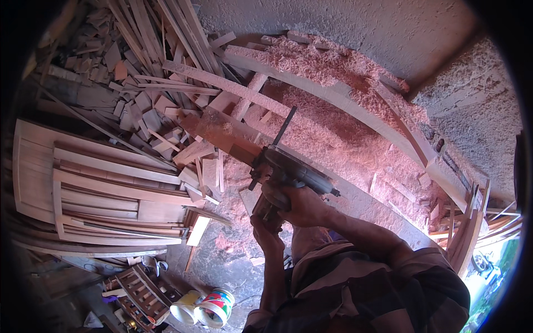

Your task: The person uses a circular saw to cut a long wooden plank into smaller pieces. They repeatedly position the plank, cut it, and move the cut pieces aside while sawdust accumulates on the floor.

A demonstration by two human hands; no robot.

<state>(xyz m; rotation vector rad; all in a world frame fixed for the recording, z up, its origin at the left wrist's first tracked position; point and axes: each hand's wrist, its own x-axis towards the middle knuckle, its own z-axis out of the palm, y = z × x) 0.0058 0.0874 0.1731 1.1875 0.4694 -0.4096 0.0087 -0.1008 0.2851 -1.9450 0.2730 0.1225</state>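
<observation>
Both hands are on a dark circular saw (288,169) with a round housing and a straight bar sticking out at its far side. My right hand (305,206) is closed around its upper handle. Lower and to the left, my left hand (267,230) grips the rear part of the same tool, its fingers partly hidden. Under the saw lies a long wooden board (361,202), slanting from the upper left to the lower right. Its far left stretch is reddish brown. The blade's contact with the wood is hidden by the tool.
Pink shavings (344,127) cover the ground beyond the board, around a long beam (333,94). Offcuts (139,111) are heaped at the upper left. Wooden panel frames (100,194) lie at the left. Near the bottom stand buckets (214,308) and a slatted wooden piece (139,294).
</observation>
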